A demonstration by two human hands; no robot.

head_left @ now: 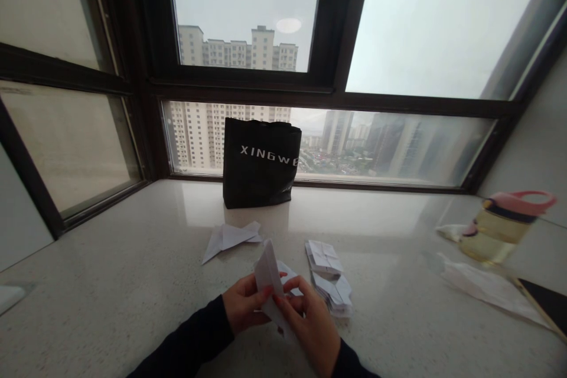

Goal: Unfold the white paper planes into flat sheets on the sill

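Between my hands, above the pale speckled countertop, a folded white paper (267, 269) stands tilted on edge. My left hand (245, 304) grips its left side, thumb on the near face. From the right, my right hand (310, 316) pinches the same paper with thumb and forefinger. Part of another folded paper (287, 275) shows behind the fingers. Two small stacks of folded papers lie just right of my hands: a squarish one (325, 257) farther back and a thicker one (336, 294) nearer. Beyond my left hand, several folded papers (233, 237) overlap in a loose pile.
A black bag (262, 165) with white lettering stands at the back against the window. To the right are a bottle with a pink lid (505, 227), a crumpled white wrapper (487, 289) and a dark flat object (547, 304). A white object (11, 295) sits at the left edge.
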